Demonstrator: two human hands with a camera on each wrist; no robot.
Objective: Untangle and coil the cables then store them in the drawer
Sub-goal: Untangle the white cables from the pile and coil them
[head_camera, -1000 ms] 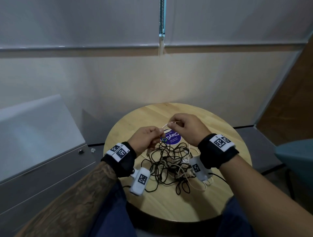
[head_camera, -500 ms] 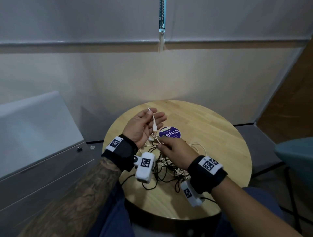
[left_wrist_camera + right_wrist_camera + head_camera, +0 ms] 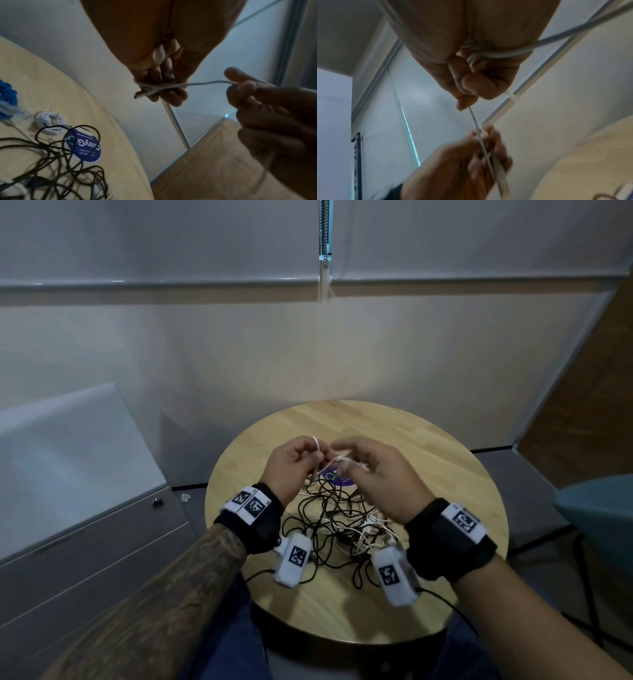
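Both hands hover above the round wooden table. My left hand has its fingers curled round a thin white cable, with the cable's USB plug sticking out below the fingers. A loop of that cable shows above the fist. Close to the right, my right hand pinches the same cable between thumb and fingertips. Under the hands a tangle of black and white cables lies on the table. The left wrist view shows a small coiled white cable lying apart from the tangle.
A purple round sticker lies on the table under a black cable loop. A grey drawer cabinet with a lock stands left of the table, drawers shut. A teal chair is at the right. Something blue lies at the table's edge.
My left hand, palm up and open half a second ago, has curled round the white cable. My right hand rose from the tangle to beside it, pinching the cable.
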